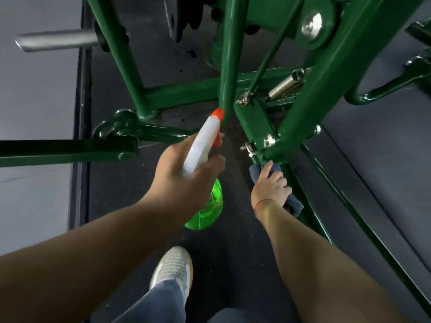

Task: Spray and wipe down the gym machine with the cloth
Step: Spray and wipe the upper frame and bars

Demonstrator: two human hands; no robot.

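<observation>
Head view: I look down along both bare forearms into the base of the green gym machine [229,54].
Landmark: bolted joint [276,151], where the sloping tubes meet low on the frame. I give every position below relative to it.
Left hand [182,176]: left of the joint, fingers curled round the neck of the spray bottle [201,145]. I cannot tell whether a finger bears on the trigger.
Bottle: white head and orange nozzle [219,114], with the translucent green body hanging under the hand. The nozzle tip sits just beside the upright tube, up and left of the joint.
Right hand [270,185]: just below the joint on my side, fingers curled over the cloth [295,205], holding it against the tube.
Cloth detail: dark blue-grey and bunched. One end shows at the fingertips, touching the underside of the joint; the other end trails past the wrist.
Wrist: red thread [263,202] round it.
Wing nut [247,148]: just left of the joint.
Spring [285,83]: beyond the joint, slightly right.
Steel bar [56,40]: well apart, far up and left of the joint.
Floor [224,252]: dark speckled rubber under the joint, with paler mats either side.
Shoe [173,266]: pale mesh, nearer me than the joint and to its left.
</observation>
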